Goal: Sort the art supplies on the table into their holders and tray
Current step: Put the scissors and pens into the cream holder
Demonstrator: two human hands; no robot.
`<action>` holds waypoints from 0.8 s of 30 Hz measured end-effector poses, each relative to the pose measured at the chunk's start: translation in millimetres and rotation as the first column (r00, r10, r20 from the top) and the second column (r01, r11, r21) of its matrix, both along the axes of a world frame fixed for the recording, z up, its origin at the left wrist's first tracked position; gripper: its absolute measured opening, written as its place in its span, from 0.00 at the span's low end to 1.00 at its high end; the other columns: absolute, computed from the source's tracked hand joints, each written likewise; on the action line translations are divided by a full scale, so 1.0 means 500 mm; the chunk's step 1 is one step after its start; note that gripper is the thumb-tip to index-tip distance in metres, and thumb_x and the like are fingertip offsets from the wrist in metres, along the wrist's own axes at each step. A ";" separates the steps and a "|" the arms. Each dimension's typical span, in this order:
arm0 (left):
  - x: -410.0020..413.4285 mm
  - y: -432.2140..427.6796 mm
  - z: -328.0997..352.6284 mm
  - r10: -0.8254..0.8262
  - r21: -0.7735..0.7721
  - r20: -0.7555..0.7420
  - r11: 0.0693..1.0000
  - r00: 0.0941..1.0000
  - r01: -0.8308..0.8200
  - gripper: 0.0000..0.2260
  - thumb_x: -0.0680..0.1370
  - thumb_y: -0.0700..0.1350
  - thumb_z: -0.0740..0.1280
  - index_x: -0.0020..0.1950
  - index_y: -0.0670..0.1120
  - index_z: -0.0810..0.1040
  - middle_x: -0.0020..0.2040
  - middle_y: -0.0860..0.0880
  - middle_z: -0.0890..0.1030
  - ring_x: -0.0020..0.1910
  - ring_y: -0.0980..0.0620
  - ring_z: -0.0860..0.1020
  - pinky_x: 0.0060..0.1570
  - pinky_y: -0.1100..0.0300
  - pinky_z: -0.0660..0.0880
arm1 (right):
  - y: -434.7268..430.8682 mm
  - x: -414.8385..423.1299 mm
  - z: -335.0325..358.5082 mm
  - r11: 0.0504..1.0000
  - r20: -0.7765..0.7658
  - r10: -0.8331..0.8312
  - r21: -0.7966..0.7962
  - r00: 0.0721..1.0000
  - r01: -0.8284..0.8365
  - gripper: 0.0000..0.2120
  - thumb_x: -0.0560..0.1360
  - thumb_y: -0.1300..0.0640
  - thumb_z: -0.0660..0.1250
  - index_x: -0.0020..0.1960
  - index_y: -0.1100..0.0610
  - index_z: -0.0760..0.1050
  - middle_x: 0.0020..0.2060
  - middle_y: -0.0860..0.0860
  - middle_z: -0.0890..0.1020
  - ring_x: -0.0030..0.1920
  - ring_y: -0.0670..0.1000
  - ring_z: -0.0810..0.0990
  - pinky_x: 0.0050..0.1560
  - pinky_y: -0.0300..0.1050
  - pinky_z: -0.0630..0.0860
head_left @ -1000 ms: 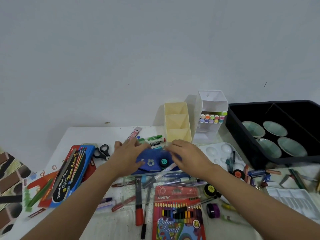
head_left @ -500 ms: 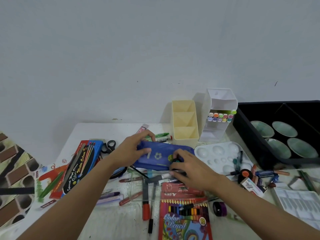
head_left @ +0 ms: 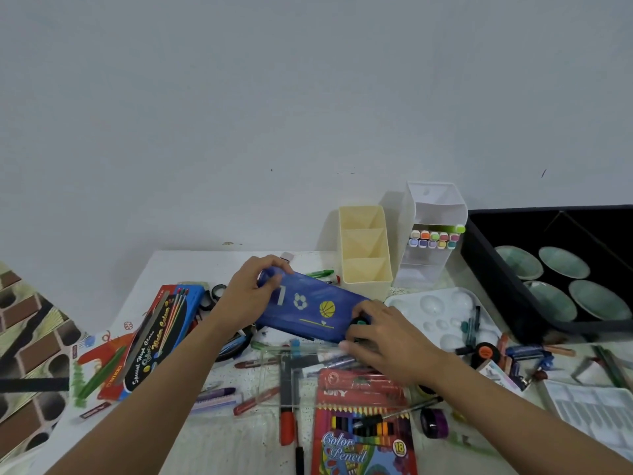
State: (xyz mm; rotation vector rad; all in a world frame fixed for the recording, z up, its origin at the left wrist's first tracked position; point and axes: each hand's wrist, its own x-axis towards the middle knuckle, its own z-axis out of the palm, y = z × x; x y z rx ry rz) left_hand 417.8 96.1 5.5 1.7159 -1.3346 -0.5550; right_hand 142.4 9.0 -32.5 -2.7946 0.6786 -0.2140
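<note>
A blue pencil case (head_left: 308,308) with a football and a basketball printed on it is lifted and tilted above the table's middle. My left hand (head_left: 250,291) grips its far left end. My right hand (head_left: 383,332) grips its near right end, with a small black and teal jar (head_left: 359,322) under the fingers. Loose pens, markers and crayons (head_left: 286,399) lie below on the table. A cream three-slot holder (head_left: 364,252) and a white marker holder (head_left: 433,234) stand behind the case. A black tray (head_left: 496,279) with several green dishes is at the right.
A colour pencil box (head_left: 363,437) lies at the front. A blue watercolour pencil box (head_left: 161,334) and scissors (head_left: 215,293) are at the left. A white palette (head_left: 445,313) sits beside the black tray, a second palette (head_left: 589,413) at the far right. A purple jar (head_left: 435,423) stands near my right forearm.
Both hands have raised the blue pencil case off the table and turned it, so its printed face now shows. The camera has shifted slightly.
</note>
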 end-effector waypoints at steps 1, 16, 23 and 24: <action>-0.003 0.002 0.003 0.013 -0.028 -0.030 1.000 0.999 -0.014 0.14 0.83 0.38 0.63 0.47 0.56 0.79 0.54 0.54 0.79 0.56 0.61 0.75 0.52 0.62 0.71 | -0.001 0.002 0.000 0.999 0.004 -0.031 0.011 1.000 0.031 0.23 0.82 0.34 0.51 0.48 0.45 0.80 0.54 0.44 0.71 0.55 0.47 0.70 0.53 0.47 0.67; 0.062 0.036 0.057 0.165 -0.048 -0.539 0.973 0.826 -0.226 0.20 0.83 0.34 0.59 0.42 0.51 0.85 0.49 0.52 0.80 0.47 0.50 0.77 0.45 0.57 0.72 | 0.003 0.166 0.048 0.998 0.055 -0.019 0.059 0.998 0.016 0.39 0.71 0.29 0.65 0.75 0.40 0.55 0.74 0.49 0.64 0.71 0.53 0.64 0.69 0.52 0.68; 0.186 0.038 0.091 0.209 -0.076 -0.335 0.966 0.919 -0.247 0.12 0.84 0.38 0.59 0.49 0.46 0.82 0.46 0.48 0.80 0.39 0.53 0.76 0.38 0.61 0.72 | -0.006 0.313 0.077 0.996 0.222 -0.029 0.089 0.975 0.009 0.28 0.73 0.51 0.70 0.68 0.42 0.62 0.55 0.51 0.67 0.51 0.57 0.72 0.43 0.51 0.74; 0.213 0.036 0.087 0.209 -0.080 -0.192 0.970 0.959 -0.228 0.11 0.85 0.39 0.60 0.50 0.45 0.81 0.45 0.46 0.80 0.38 0.54 0.75 0.39 0.63 0.72 | -0.012 0.336 0.078 0.996 0.228 -0.032 0.084 0.973 0.013 0.28 0.73 0.52 0.71 0.69 0.43 0.63 0.55 0.51 0.67 0.52 0.57 0.71 0.44 0.53 0.75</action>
